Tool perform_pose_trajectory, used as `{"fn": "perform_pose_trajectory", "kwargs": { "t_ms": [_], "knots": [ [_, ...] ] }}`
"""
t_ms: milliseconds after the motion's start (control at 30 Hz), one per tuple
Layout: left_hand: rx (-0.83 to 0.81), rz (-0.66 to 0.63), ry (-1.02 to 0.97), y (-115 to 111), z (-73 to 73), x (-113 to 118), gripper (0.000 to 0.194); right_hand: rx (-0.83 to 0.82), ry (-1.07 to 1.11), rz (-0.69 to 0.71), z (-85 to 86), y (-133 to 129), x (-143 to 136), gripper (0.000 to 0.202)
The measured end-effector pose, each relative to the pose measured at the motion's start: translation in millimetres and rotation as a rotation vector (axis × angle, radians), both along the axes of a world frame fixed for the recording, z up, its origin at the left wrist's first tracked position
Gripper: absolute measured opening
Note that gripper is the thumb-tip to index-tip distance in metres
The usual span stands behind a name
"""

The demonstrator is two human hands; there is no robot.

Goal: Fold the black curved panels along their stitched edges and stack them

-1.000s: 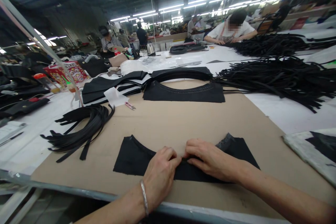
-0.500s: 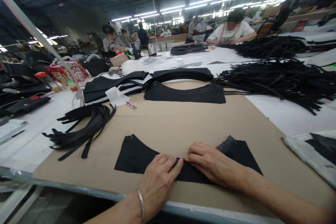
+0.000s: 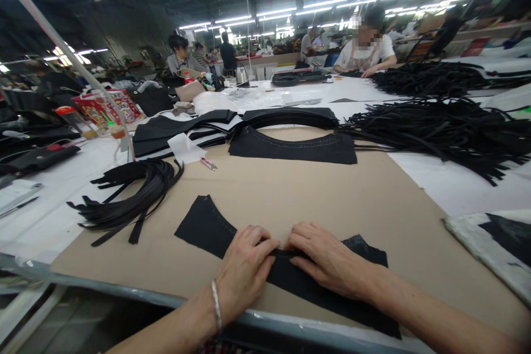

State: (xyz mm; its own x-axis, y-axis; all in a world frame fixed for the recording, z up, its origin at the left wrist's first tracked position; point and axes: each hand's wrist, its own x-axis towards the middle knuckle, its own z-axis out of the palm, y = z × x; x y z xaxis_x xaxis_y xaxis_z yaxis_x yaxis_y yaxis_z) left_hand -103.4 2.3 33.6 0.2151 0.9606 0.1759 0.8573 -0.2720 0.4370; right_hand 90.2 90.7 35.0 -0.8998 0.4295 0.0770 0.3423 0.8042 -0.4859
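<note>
A black curved fabric piece lies at a slant on the brown sheet near the table's front edge. A line of stitch marks runs along the left part of its inward curve. My left hand pinches the middle of the curved edge, thumb below and fingers above. Close beside it, my right hand grips the same edge, its thumb on the near side. The edge looks folded between the two hands. Fingers and wrists cover part of the piece.
Behind lie a stack of similar curved black pieces, thread snips and a white scrap. Bundles of black strips lie left and right. A pale board is at right. A co-worker sits across the table.
The black piece has turned clockwise: its left end has moved up and its right end down toward the table edge. Both hands have shifted slightly and now pinch the curved edge.
</note>
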Motion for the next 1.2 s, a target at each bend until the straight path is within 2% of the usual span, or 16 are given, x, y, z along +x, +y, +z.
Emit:
{"fn": "perform_pose_trajectory", "kwargs": {
  "t_ms": [133, 267, 433, 667, 1000, 1200],
  "knots": [
    [-0.044, -0.035, -0.003, 4, -7.3, 11, 0.028, 0.005, 0.001, 0.006, -0.7, -1, 0, 0.006],
    [-0.006, -0.078, 0.114, -3, -16.1, 10, 0.031, 0.025, -0.001, 0.002, -4.0, -2, 4, 0.008],
    [0.068, -0.116, 0.124, -14, -24.2, 7, 0.037, 0.003, -0.019, -0.012, -3.6, 1, 12, 0.005],
    [0.050, -0.132, 0.127, -16, -20.3, 7, 0.044, -0.014, -0.030, -0.003, 1.8, 3, 23, 0.009],
    [0.061, -0.131, 0.220, -11, -20.3, 10, 0.051, 0.152, -0.059, 0.102, 1.0, 2, 34, 0.023],
    [0.057, -0.149, 0.161, -12, -21.7, 15, 0.048, 0.249, -0.080, 0.143, -5.2, 2, 36, 0.019]
  ]
}}
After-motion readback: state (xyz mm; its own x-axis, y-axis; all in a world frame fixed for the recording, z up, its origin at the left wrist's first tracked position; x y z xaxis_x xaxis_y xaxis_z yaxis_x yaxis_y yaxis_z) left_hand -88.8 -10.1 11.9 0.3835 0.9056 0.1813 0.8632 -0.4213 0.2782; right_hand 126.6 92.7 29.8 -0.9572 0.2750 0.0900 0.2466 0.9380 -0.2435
